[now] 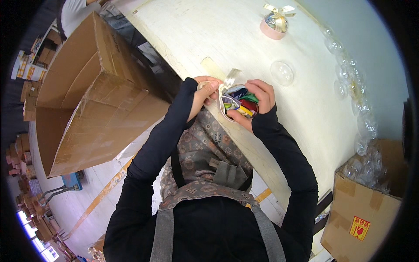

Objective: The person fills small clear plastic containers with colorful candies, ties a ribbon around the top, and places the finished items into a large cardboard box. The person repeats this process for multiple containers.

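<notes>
At the near edge of the white table I have a small round box (239, 101) filled with colourful wrapped pieces. My right hand (261, 98) curls around its right side, thumb at the near rim and fingers on the far side. On the opposite side, my left hand (207, 92) pinches a pale cream ribbon (231, 77) by the rim, part of which sticks up beyond the box. A clear plastic dome (282, 73) lies on the table beyond my right hand. Farther off stands a pink round box (273, 28) with a domed top and a cream bow.
Several clear domes (349, 74) line the table's right edge by the wall. Below them, an open carton (362, 209) holds more domes. A large open cardboard box (104, 109) stands at my left, near a blue trolley (72, 181). Another person's sleeve (75, 15) shows at top left.
</notes>
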Tool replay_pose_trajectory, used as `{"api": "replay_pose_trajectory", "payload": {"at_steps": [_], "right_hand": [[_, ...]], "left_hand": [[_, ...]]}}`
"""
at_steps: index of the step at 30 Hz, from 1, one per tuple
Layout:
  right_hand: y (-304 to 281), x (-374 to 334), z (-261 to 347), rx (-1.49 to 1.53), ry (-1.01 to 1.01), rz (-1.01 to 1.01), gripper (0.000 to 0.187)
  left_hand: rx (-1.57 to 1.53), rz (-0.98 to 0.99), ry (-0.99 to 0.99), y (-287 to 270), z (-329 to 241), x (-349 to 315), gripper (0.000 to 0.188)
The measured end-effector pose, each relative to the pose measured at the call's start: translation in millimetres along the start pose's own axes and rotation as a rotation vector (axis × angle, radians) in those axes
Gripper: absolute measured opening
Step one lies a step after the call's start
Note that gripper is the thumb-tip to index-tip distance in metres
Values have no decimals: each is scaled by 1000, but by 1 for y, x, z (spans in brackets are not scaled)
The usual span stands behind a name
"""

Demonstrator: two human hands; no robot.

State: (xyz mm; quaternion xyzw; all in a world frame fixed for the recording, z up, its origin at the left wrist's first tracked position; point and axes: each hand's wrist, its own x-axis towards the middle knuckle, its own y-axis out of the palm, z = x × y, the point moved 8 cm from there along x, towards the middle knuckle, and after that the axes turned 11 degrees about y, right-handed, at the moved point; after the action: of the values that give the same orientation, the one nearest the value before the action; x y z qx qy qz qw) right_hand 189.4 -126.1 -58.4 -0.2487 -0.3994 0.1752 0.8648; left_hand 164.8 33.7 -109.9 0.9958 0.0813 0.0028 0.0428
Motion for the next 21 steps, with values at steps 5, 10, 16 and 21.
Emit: {"api": "replay_pose_trajectory", "payload": {"at_steps": [5,10,16,21], "right_hand": [[0,5,2,16,-17,8,59],[10,11,5,13,-15,124,49],[11,13,4,16,46,192,47],[7,18,9,82,17,253,43]], "left_hand": [[-317,131,-192,2,12,3,31],[325,273,-81,4,-20,11,33],[609,354,-46,0,-23,26,35],[-387,495,-355,10,17,15,28]]}}
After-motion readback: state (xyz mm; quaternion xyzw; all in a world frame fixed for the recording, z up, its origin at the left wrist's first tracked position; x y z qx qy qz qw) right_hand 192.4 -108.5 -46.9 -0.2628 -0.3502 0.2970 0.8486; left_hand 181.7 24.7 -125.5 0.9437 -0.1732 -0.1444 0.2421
